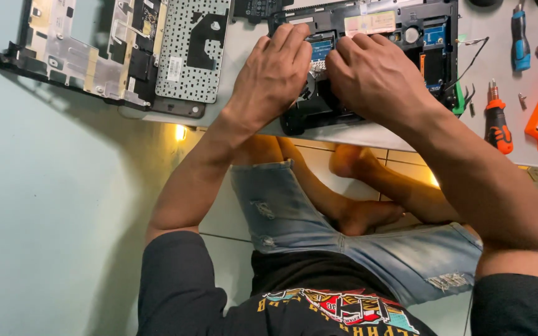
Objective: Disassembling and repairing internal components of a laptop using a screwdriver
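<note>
On the bench edge, both hands press into an opened laptop base.

Left hand and right hand lie palm-down, fingers curled narrow over the blue-labelled parts inside the black laptop chassis; whether either grips anything I cannot tell. Teardown looks well advanced: the keyboard and metal-lined top cover already lie apart to the left, while internal boards remain seated. An orange-handled screwdriver waits to the right.
</note>
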